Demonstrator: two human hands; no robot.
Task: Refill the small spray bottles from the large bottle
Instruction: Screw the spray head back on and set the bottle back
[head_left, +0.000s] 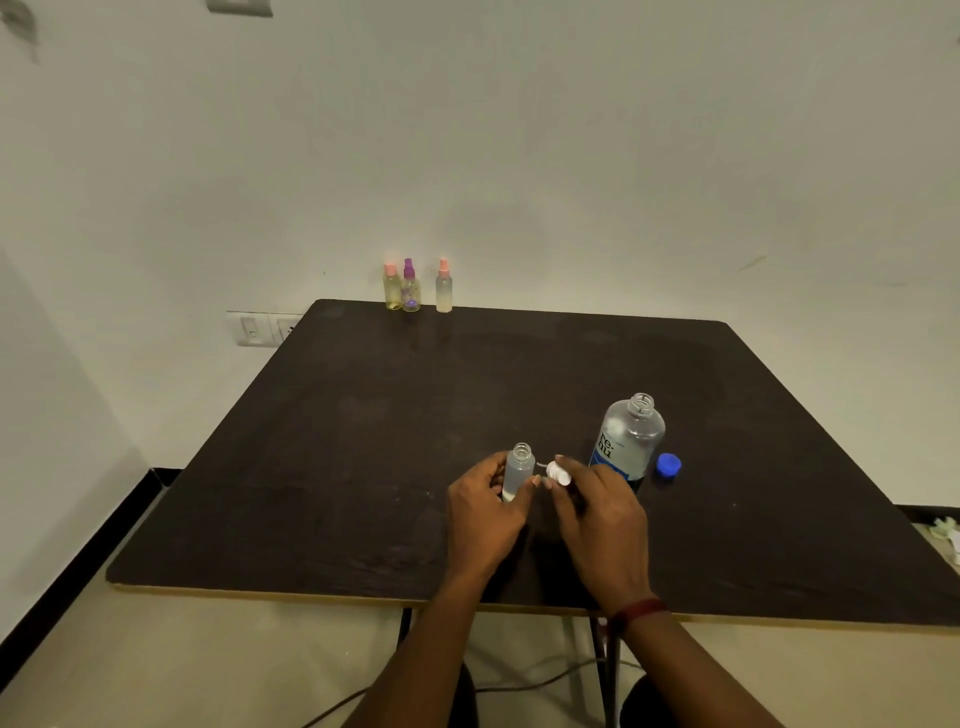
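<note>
My left hand (480, 512) grips the open small bottle (518, 470) upright near the worktop's (311, 467) front edge so my right hand (605, 519), pinching its spray cap (558, 473), can refit it.

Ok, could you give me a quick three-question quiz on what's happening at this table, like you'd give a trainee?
1. True or false: the large bottle is capped.
2. What does the right hand hold? A a funnel, B the white spray top, C a sponge.
3. How many capped spray bottles stand at the far edge of the table?
Key: 1 false, its blue cap lies beside it on the table; 2 B, while the left hand holds the small open bottle; 3 three.
</note>
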